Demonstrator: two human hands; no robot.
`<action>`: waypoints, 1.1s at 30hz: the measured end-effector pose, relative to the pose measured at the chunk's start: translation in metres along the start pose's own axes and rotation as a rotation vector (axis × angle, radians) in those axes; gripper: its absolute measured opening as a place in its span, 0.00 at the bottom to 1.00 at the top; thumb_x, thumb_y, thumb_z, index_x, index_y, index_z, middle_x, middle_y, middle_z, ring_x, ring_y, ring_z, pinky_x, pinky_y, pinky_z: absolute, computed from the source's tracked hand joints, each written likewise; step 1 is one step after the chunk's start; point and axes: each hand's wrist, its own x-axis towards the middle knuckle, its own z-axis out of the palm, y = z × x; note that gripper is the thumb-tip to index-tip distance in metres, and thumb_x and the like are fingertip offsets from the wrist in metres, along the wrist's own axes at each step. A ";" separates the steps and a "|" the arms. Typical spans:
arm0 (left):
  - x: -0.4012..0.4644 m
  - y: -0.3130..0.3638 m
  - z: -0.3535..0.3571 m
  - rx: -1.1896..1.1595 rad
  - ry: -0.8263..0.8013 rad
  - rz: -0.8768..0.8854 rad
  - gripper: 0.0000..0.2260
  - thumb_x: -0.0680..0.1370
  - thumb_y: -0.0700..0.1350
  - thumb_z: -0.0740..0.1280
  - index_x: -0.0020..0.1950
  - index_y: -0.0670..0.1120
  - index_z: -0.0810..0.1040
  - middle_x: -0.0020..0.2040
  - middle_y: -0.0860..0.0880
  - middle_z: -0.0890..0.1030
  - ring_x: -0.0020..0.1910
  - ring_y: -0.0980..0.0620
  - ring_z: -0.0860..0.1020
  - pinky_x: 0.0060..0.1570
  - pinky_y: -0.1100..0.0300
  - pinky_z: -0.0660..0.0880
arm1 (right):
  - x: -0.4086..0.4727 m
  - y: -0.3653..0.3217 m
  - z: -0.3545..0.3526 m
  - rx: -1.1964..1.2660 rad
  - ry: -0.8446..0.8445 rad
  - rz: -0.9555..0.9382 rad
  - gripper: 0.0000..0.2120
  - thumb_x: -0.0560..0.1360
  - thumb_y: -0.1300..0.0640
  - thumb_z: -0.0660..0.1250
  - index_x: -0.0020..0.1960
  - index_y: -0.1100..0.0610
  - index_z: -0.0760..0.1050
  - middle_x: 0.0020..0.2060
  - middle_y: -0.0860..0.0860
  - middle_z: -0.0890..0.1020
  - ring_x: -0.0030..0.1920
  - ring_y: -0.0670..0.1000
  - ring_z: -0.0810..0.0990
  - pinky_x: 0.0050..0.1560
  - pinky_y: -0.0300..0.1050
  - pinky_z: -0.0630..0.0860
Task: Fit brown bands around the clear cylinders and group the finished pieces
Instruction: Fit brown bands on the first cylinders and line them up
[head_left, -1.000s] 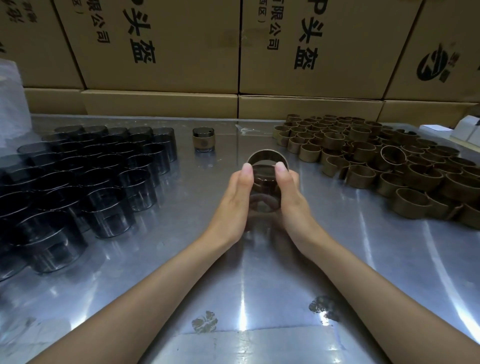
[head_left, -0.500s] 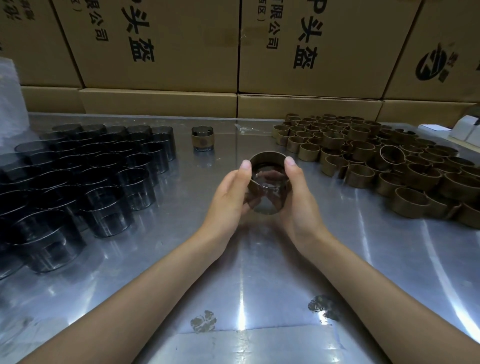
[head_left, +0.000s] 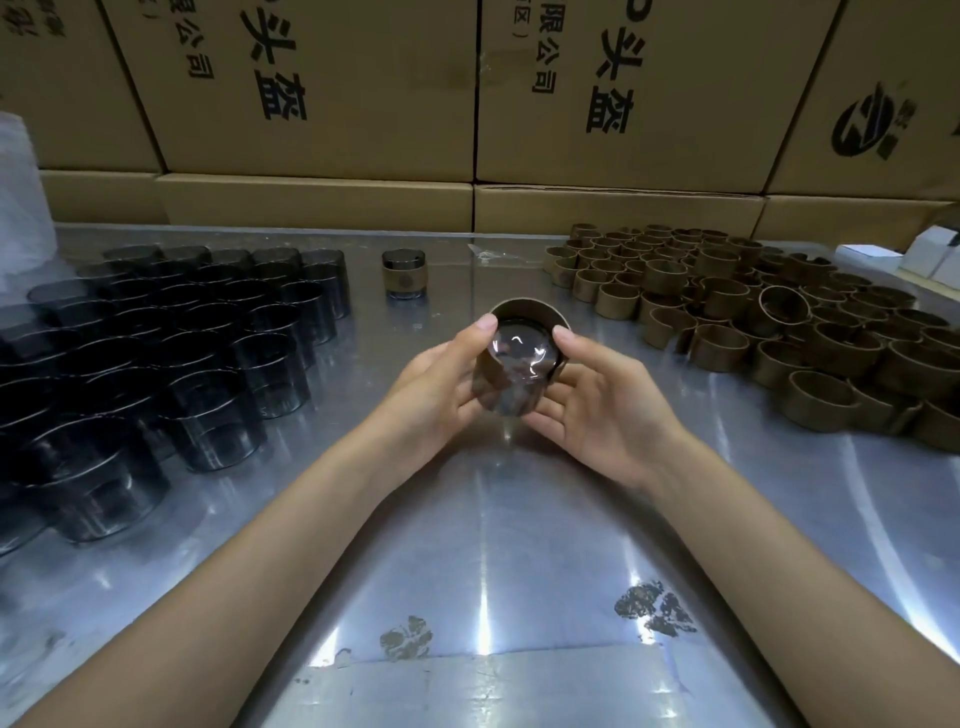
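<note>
Together, both hands (head_left: 524, 387) around cylinder (head_left: 517, 364)

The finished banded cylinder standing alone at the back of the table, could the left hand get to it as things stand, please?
Probably not yet: the left hand grips the held cylinder. The bare table leaves the way to the finished cylinder free.

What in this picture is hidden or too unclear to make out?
Head view only:
- How far the band sits on the held cylinder: the hands, left and right, cover the sides.
- The mark on the finished piece: too small.
- The clear cylinders at left: cut off by the edge.
- Box lettering: cropped at the top.
</note>
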 end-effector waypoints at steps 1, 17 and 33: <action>0.000 0.003 -0.003 -0.005 -0.023 -0.034 0.23 0.71 0.58 0.69 0.60 0.45 0.78 0.55 0.46 0.84 0.54 0.51 0.82 0.47 0.63 0.79 | 0.000 0.001 0.000 0.021 -0.015 0.000 0.28 0.68 0.47 0.69 0.63 0.62 0.74 0.53 0.56 0.82 0.51 0.52 0.82 0.52 0.42 0.78; -0.008 0.005 -0.013 -0.103 -0.144 -0.220 0.22 0.70 0.61 0.70 0.56 0.47 0.80 0.52 0.48 0.84 0.49 0.55 0.83 0.45 0.64 0.79 | -0.004 0.001 -0.002 0.077 -0.277 -0.076 0.30 0.58 0.51 0.82 0.56 0.59 0.80 0.54 0.57 0.82 0.52 0.52 0.82 0.54 0.43 0.79; -0.009 0.002 -0.013 -0.174 -0.342 -0.166 0.28 0.51 0.63 0.80 0.46 0.50 0.87 0.49 0.48 0.85 0.46 0.55 0.84 0.41 0.65 0.79 | -0.006 0.002 -0.001 0.081 -0.322 -0.129 0.38 0.55 0.45 0.82 0.59 0.59 0.77 0.55 0.56 0.82 0.53 0.50 0.83 0.55 0.39 0.77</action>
